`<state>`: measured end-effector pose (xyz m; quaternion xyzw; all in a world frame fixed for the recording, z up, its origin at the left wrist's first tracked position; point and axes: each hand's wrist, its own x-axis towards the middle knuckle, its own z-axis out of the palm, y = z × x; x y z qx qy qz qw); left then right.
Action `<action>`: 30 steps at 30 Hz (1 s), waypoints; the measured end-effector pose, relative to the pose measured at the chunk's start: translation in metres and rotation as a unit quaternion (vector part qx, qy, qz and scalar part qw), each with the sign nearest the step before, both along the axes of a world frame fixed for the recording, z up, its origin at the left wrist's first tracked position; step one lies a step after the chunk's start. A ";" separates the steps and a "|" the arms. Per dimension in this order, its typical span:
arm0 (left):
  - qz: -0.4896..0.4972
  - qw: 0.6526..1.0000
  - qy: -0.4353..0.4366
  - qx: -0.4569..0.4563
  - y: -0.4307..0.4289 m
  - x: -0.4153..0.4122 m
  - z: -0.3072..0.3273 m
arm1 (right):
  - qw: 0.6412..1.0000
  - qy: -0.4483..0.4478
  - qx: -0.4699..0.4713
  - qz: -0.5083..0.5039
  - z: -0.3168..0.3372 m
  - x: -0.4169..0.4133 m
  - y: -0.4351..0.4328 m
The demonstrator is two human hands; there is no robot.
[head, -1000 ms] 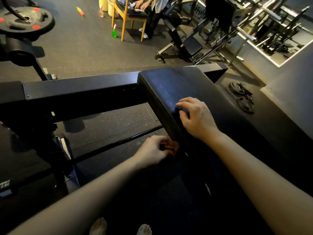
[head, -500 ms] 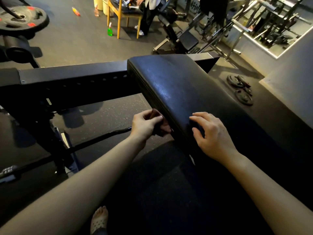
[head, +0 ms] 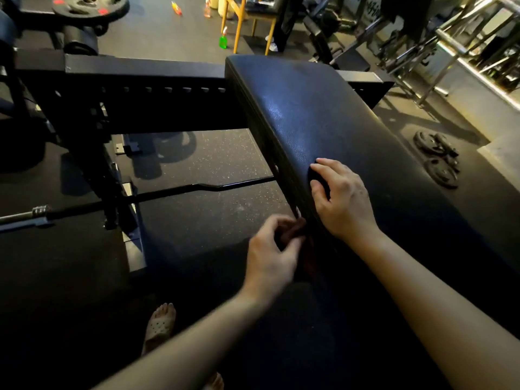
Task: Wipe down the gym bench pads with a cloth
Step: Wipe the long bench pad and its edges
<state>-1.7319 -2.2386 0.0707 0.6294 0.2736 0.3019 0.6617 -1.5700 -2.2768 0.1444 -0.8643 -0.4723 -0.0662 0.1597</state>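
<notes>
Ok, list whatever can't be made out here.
Head view only:
- Cloth: mostly buried in the left hand; shape unclear.
- Pad: near end lost in shadow behind both arms.
- Right hand: gripping the pad's edge or just resting, unclear.
- Bystander: cut off by the top edge.
</notes>
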 end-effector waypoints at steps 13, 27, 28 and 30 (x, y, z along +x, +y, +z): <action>0.105 0.994 -0.007 0.020 0.008 0.031 -0.006 | 1.000 -0.007 0.014 -0.006 -0.003 -0.001 0.001; 0.103 0.993 0.010 0.064 0.008 0.030 0.000 | 0.999 0.001 0.033 -0.006 -0.005 0.002 0.002; 0.071 0.995 -0.001 0.065 -0.009 0.018 0.002 | 1.000 0.002 0.030 -0.008 -0.006 0.002 0.001; 0.068 0.993 -0.006 0.094 -0.004 0.019 0.008 | 0.999 0.003 0.033 -0.009 -0.007 0.002 0.001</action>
